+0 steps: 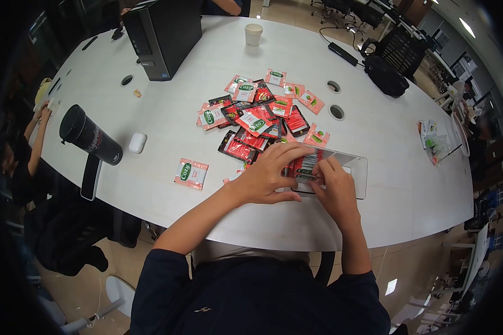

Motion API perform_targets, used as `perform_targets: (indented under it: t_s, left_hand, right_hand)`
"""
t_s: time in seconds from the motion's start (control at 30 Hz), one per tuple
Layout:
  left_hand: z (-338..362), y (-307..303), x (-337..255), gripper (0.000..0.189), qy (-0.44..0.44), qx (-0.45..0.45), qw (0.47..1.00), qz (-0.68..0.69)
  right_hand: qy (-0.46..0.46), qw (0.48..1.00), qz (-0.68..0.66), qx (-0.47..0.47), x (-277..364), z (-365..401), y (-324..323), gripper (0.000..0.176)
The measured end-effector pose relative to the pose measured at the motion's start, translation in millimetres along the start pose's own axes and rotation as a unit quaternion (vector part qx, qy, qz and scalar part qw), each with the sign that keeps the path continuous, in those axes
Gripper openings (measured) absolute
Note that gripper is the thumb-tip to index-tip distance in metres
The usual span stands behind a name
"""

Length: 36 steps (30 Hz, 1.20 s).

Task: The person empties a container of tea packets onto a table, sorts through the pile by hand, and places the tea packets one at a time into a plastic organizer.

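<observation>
A clear plastic box [360,176] lies on the table in front of me, with a row of upright tea bag sachets [305,167] in its left part. My left hand [267,174] reaches over the box's left end, fingers spread between its far and near rims, gripping it. Bent into the box, my right hand [336,188] has its fingertips closed at the front of the row, on a sachet there; the fingers partly hide it. Beyond my left hand spreads a loose pile of red, black and pink sachets [254,124]. One pink Cozy sachet [191,173] lies apart at left.
On the left are a black tumbler [90,134], a phone [91,177] and a white earbud case [137,143]. Farther back stand a black computer tower [165,39] and paper cups [254,34]. A black pouch [385,75] and plastic packaging [433,142] sit at right. Another person's arms [37,131] show at far left.
</observation>
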<state>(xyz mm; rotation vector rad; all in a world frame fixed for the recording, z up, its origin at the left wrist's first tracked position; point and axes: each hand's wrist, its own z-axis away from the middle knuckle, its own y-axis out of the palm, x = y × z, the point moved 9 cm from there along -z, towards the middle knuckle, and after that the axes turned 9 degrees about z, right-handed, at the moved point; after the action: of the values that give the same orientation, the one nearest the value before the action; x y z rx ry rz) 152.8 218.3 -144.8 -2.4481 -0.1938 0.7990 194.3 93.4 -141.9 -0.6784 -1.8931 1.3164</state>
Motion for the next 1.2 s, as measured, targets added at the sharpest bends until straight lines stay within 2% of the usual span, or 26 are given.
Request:
perform_targets:
  t_s: [0.23, 0.3, 0.37, 0.4, 0.5, 0.53, 0.6, 0.63, 0.7, 0.73, 0.77, 0.83, 0.87, 0.9, 0.97, 1.03, 1.1, 1.13, 1.2]
  left_hand:
    - [1, -3, -2, 0.038, 0.021, -0.024, 0.999, 0.010]
    - [3, -8, -1, 0.043, 0.022, -0.033, 0.999, 0.003]
    - [4, -21, 3, 0.048, 0.012, -0.068, 0.997, 0.024]
    - [5, -33, 7, 0.050, 0.016, -0.117, 0.993, 0.029]
    - [12, -77, 26, 0.024, -0.056, -0.236, 0.970, -0.011]
    - [13, -83, 30, 0.024, -0.055, -0.235, 0.970, -0.011]
    - [30, -100, 65, 0.015, -0.218, -0.309, 0.925, 0.035]
    - [33, -101, 69, 0.015, -0.216, -0.308, 0.926, 0.037]
    - [29, -90, 75, 0.015, -0.221, -0.205, 0.950, -0.077]
    - [24, -81, 69, 0.019, -0.178, -0.173, 0.964, -0.094]
    - [25, -76, 69, 0.019, -0.177, -0.172, 0.965, -0.095]
    - [15, -48, 53, 0.024, -0.126, -0.045, 0.985, -0.109]
    - [14, -37, 51, 0.035, -0.147, 0.006, 0.981, -0.125]
    - [14, -33, 49, 0.035, -0.147, 0.009, 0.981, -0.125]
    - [20, -12, 57, 0.045, -0.198, 0.096, 0.962, -0.162]
    - [23, -4, 59, 0.050, -0.202, 0.110, 0.957, -0.180]
    - [30, 1, 67, 0.046, -0.264, 0.126, 0.942, -0.162]
    - [31, 1, 68, 0.046, -0.265, 0.126, 0.942, -0.165]
    - [31, -2, 65, 0.033, -0.242, 0.094, 0.950, -0.175]
  right_hand:
    - [0.019, 0.999, -0.040, 0.007, 1, 0, -11, 0.033]
    - [0.036, 0.999, -0.004, 0.010, -1, -1, -21, 0.035]
    - [0.035, 0.999, -0.007, 0.004, 1, -6, -35, 0.037]
    - [0.040, 0.999, -0.007, -0.007, 1, -8, -45, 0.038]
    - [0.040, 0.999, -0.005, -0.037, 6, -20, -72, 0.038]
    - [0.036, 0.998, -0.014, -0.054, 10, -25, -83, 0.037]
    - [0.033, 0.996, -0.034, -0.081, 17, -34, -101, 0.033]
    - [0.036, 0.995, -0.032, -0.083, 20, -39, -105, 0.033]
    - [0.012, 0.995, -0.042, -0.095, 29, -47, -112, 0.033]
    - [0.013, 0.994, -0.042, -0.096, 30, -50, -112, 0.033]
    - [0.010, 0.995, -0.036, -0.093, 32, -53, -110, 0.033]
    - [0.011, 0.995, -0.033, -0.090, 29, -55, -105, 0.034]
    - [-0.003, 0.996, -0.027, -0.087, 30, -56, -103, 0.034]
    - [-0.017, 0.996, -0.021, -0.083, 30, -57, -101, 0.034]
    - [-0.022, 0.997, -0.020, -0.078, 27, -57, -97, 0.034]
    - [-0.025, 0.997, -0.020, -0.073, 24, -56, -96, 0.033]
    - [-0.022, 0.998, -0.013, -0.055, 23, -56, -95, 0.034]
    - [-0.024, 0.998, -0.016, -0.056, 23, -57, -95, 0.034]
    - [-0.025, 0.998, -0.017, -0.062, 23, -58, -95, 0.035]
